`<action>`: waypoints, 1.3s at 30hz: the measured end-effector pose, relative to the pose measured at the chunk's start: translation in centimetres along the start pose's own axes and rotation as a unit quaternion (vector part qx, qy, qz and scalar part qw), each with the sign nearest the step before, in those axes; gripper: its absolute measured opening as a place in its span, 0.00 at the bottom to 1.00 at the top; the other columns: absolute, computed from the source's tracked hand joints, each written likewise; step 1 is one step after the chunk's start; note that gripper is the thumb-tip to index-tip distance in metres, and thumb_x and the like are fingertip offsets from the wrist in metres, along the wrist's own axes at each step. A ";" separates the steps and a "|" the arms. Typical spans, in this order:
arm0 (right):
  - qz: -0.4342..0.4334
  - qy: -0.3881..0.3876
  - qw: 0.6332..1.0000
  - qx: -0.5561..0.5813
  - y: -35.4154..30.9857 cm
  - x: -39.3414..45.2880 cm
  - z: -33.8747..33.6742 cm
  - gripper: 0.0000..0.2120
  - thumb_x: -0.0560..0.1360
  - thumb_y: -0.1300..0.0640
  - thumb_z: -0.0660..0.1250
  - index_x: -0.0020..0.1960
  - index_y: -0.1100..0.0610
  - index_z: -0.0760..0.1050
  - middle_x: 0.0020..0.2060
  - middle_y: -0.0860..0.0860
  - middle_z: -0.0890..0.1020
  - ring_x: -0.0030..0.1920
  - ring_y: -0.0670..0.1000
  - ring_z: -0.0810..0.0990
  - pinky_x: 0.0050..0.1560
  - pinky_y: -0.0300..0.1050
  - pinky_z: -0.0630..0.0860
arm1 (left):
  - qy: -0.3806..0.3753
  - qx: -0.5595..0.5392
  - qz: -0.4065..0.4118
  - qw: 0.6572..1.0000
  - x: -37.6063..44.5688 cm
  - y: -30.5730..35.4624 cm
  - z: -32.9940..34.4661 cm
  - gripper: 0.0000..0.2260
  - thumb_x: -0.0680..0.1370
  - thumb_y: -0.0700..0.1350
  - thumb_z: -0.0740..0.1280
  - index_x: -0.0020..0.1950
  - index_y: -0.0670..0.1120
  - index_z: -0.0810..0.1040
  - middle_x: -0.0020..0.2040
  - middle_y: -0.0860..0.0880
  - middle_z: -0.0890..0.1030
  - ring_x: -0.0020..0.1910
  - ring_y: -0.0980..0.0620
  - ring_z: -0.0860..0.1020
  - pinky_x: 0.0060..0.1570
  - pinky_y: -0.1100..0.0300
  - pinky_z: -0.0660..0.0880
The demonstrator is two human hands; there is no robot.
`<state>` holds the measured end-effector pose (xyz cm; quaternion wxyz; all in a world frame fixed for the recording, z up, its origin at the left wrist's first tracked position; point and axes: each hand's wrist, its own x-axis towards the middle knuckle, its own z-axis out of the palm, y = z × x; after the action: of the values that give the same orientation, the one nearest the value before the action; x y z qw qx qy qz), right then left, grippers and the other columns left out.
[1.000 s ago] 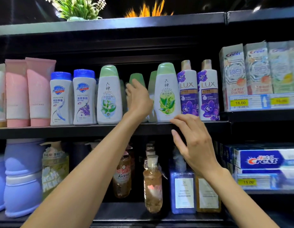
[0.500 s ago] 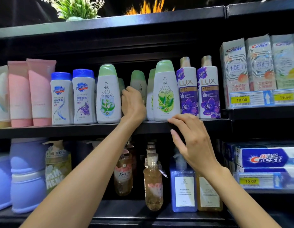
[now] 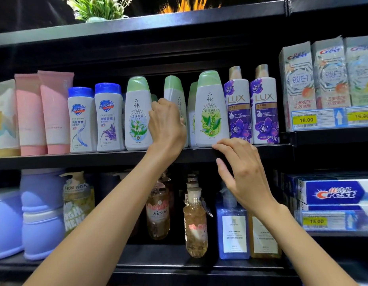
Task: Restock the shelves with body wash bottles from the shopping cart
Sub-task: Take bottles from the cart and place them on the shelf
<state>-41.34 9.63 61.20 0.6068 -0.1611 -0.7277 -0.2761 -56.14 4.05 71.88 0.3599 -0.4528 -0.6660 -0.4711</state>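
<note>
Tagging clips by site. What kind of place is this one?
Most likely a shop's toiletries aisle. Black shelves hold rows of matching body wash bottles, boxed Crest toothpaste, and yellow price tags on the shelf edge. The left hand grips a bottle set further back.

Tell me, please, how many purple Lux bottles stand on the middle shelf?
2: one Lux bottle beside the green-capped bottle, the other Lux bottle at the shelf's right end. More may hide behind.
</note>
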 end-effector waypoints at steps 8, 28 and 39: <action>0.075 0.010 0.996 0.041 -0.1 0.8 -0.6 0.15 0.77 0.57 0.63 0.61 0.63 0.75 0.56 0.57 0.78 0.60 0.54 0.73 0.65 0.44 0.67 | -0.062 -0.147 0.025 0.987 0.4 -2.5 -2.2 0.17 0.74 0.49 0.72 0.56 0.38 0.76 0.53 0.41 0.80 0.52 0.44 0.78 0.51 0.47 0.77; 0.255 -0.054 0.965 0.038 -0.7 8.0 0.1 0.20 0.76 0.52 0.69 0.63 0.61 0.71 0.57 0.56 0.79 0.57 0.55 0.77 0.58 0.50 0.75 | -0.064 -0.211 0.126 0.967 0.5 -4.8 -3.0 0.15 0.76 0.40 0.70 0.61 0.40 0.76 0.56 0.45 0.81 0.56 0.48 0.78 0.56 0.51 0.75; 0.275 -0.014 0.952 0.130 -0.6 8.1 0.3 0.19 0.73 0.61 0.73 0.61 0.62 0.73 0.53 0.56 0.83 0.47 0.47 0.79 0.37 0.18 0.68 | -0.067 -0.199 0.110 0.971 0.3 -4.4 -1.8 0.12 0.77 0.36 0.67 0.59 0.38 0.74 0.56 0.42 0.80 0.54 0.47 0.77 0.51 0.55 0.74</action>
<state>-43.61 8.51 68.97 0.6649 -0.2783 -0.6931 0.0011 -60.29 1.79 71.30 0.2663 -0.6162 -0.5277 -0.5205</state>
